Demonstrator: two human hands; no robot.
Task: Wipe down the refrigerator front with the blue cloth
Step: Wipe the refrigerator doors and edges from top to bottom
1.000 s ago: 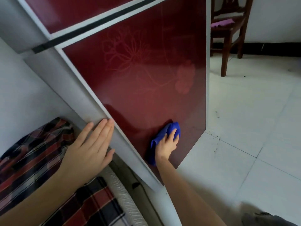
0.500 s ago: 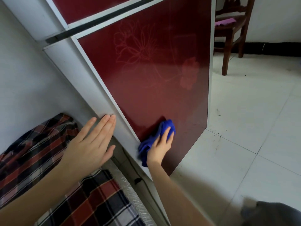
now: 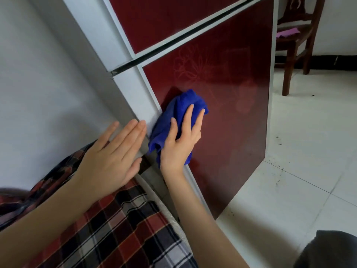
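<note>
**A:** How does that bunched-up soft blue microfibre cloth handle?

**B:** Light and floppy, I'd guess. It sits under the right hand, whose flat palm and spread fingers pin it to the glossy dark-red refrigerator door. I'd press it mid-wad so it won't slide on that slick panel.

**A:** Other hand?

**B:** The left hand is open and holds nothing, fingertips at the white fridge edge beside the cloth.

White tiled floor carries refrigerator, wooden chair (dark specks scattered).
</note>
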